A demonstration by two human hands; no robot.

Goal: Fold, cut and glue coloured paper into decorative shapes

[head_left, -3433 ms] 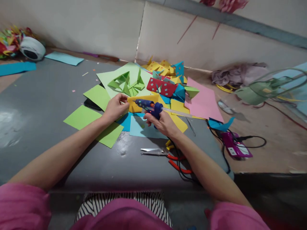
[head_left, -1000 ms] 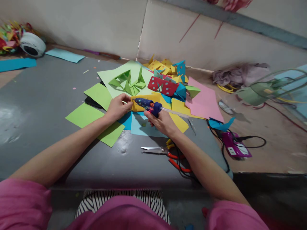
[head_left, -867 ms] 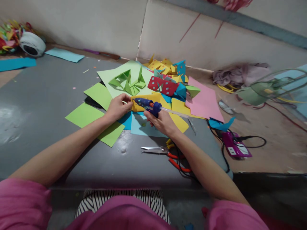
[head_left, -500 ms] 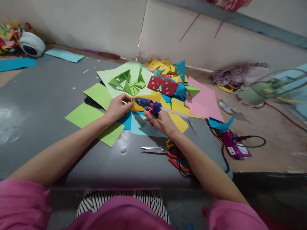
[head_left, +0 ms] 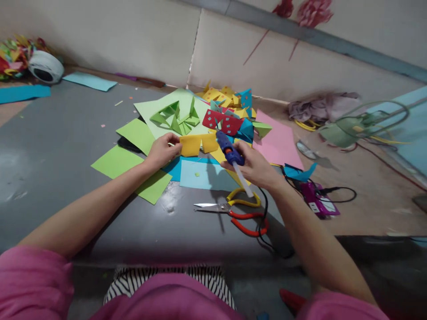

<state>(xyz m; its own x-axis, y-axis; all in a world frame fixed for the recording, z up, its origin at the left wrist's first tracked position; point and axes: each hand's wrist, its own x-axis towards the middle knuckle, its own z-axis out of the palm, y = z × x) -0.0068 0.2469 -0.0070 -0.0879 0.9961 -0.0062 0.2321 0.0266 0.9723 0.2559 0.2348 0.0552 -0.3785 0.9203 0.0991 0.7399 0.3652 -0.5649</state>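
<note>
My left hand (head_left: 166, 149) pinches the left end of a folded yellow paper piece (head_left: 190, 146), which has a notch in its lower middle. In my right hand (head_left: 255, 163) is a blue glue gun (head_left: 229, 149), its nozzle pointing up and left beside the paper's right end. A clear glue stick (head_left: 243, 180) sticks out of the gun's back. Under the yellow piece lie blue and light blue sheets (head_left: 213, 174). Folded green paper shapes (head_left: 176, 116) rest on a pale green sheet just beyond. Behind the gun is a red dotted folded paper (head_left: 220, 122).
Scissors with yellow handles and pliers with red handles (head_left: 247, 222) lie near the front edge, partly overlapping. A purple power box (head_left: 318, 202) with cables sits to the right. Green sheets (head_left: 116, 164) are at left, a pink sheet (head_left: 279, 144) at right, and a green fan (head_left: 347, 126) farther right.
My right hand has drawn the glue gun to the right, off the yellow paper, and turned it more upright. My left hand still pinches the paper, whose notch now shows.
</note>
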